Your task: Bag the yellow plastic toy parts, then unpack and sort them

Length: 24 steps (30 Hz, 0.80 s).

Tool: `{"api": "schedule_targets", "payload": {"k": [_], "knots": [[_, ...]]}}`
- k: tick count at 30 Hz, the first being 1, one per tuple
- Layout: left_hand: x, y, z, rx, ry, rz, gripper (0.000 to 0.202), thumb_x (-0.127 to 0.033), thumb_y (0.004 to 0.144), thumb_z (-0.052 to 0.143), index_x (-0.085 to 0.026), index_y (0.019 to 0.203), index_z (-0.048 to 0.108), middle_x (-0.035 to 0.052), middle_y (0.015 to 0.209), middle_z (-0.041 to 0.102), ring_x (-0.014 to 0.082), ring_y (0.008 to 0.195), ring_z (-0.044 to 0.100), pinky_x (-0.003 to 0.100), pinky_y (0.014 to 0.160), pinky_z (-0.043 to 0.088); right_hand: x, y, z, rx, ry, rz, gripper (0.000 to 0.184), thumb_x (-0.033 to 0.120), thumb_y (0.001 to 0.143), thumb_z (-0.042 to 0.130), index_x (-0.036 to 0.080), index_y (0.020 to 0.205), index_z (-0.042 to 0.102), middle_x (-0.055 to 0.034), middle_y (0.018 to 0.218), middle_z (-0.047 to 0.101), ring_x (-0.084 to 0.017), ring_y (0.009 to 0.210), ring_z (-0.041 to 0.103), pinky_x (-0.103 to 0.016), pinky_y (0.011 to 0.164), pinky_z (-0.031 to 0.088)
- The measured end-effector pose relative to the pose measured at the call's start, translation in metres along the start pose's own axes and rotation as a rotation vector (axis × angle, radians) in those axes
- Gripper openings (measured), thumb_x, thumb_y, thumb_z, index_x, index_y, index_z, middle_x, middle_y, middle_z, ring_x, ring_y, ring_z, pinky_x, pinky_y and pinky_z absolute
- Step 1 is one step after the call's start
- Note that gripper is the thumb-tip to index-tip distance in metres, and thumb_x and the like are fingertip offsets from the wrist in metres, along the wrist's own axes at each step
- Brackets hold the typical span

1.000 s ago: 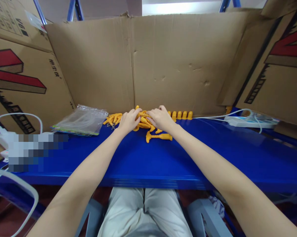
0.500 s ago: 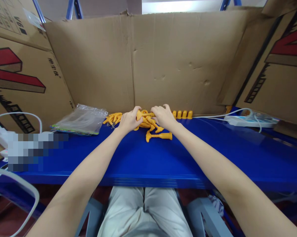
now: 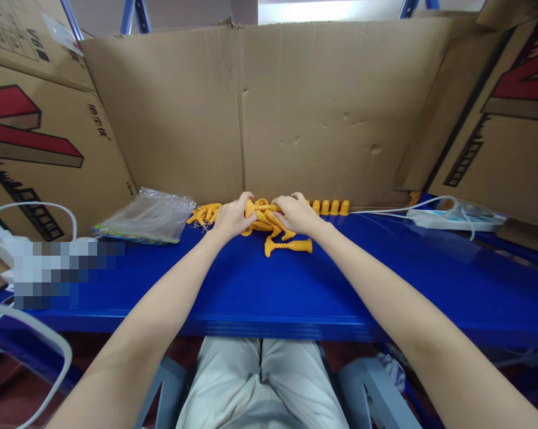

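A heap of orange plastic parts [image 3: 265, 221] lies at the back of the blue table [image 3: 269, 286], against the cardboard wall. My left hand [image 3: 233, 218] curls round the left side of the heap, fingers closed on orange pieces. My right hand [image 3: 296, 213] curls round the right side, fingers pressed on the pieces. One long orange part [image 3: 288, 245] lies alone just in front of the heap. A row of small orange caps [image 3: 330, 207] stands to the right, and more orange pieces [image 3: 203, 213] lie to the left.
A stack of clear plastic bags [image 3: 147, 217] lies at the left. A white power strip [image 3: 451, 219] with cables sits at the right. White cables [image 3: 31, 208] and a charger lie at the far left. Cardboard walls [image 3: 322, 107] enclose the table.
Both hands have drawn slightly closer round the heap, and the pieces between them have bunched together. The lone long part has stayed put.
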<state>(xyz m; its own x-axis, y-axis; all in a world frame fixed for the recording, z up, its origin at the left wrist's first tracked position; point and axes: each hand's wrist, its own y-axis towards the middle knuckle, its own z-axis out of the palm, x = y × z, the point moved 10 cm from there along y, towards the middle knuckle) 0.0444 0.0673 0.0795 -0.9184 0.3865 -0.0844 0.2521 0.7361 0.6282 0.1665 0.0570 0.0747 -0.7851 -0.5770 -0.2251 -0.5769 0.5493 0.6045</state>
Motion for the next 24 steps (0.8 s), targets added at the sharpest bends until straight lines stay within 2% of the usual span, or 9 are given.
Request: {"api": "schedule_targets", "payload": {"k": [6,12,19,24], "knots": [[0.004,0.0,-0.003,-0.002,-0.012,-0.023,0.043,-0.036,0.083,0.051,-0.021,0.122,0.046,0.0058,0.089,0.069,0.0244,0.085,0.067,0.031,0.075,0.047,-0.008,-0.001,-0.004,-0.04,-0.029,0.01,0.023,0.018,0.084,0.043,0.013,0.105,0.05,-0.0132,0.101,0.064,-0.024,0.091,0.056,-0.035,0.083,0.026],[0.01,0.002,0.002,0.042,0.079,-0.063,0.035,-0.037,0.082,0.051,-0.027,0.115,0.055,0.0038,0.083,0.07,0.0236,0.083,0.067,0.03,0.071,0.046,-0.006,-0.002,-0.005,-0.07,0.004,-0.032,0.019,0.021,0.085,0.044,0.016,0.102,0.05,-0.0117,0.098,0.064,-0.023,0.089,0.055,-0.034,0.082,0.025],[0.032,0.005,0.006,0.049,0.168,-0.156,0.031,-0.027,0.084,0.048,-0.025,0.112,0.06,0.0061,0.083,0.07,0.0229,0.081,0.067,0.029,0.07,0.047,0.0,0.0,-0.009,-0.081,-0.017,-0.049,0.018,0.024,0.087,0.044,0.016,0.101,0.052,-0.012,0.096,0.065,-0.023,0.088,0.054,-0.035,0.085,0.025],[0.049,0.003,0.009,0.061,0.133,-0.209,0.037,-0.018,0.085,0.043,-0.023,0.119,0.056,0.0084,0.087,0.07,0.0238,0.086,0.067,0.032,0.077,0.047,0.002,0.0,-0.009,-0.081,-0.025,-0.057,0.018,0.025,0.088,0.044,0.015,0.099,0.053,-0.0115,0.094,0.065,-0.023,0.087,0.054,-0.035,0.085,0.025]]}}
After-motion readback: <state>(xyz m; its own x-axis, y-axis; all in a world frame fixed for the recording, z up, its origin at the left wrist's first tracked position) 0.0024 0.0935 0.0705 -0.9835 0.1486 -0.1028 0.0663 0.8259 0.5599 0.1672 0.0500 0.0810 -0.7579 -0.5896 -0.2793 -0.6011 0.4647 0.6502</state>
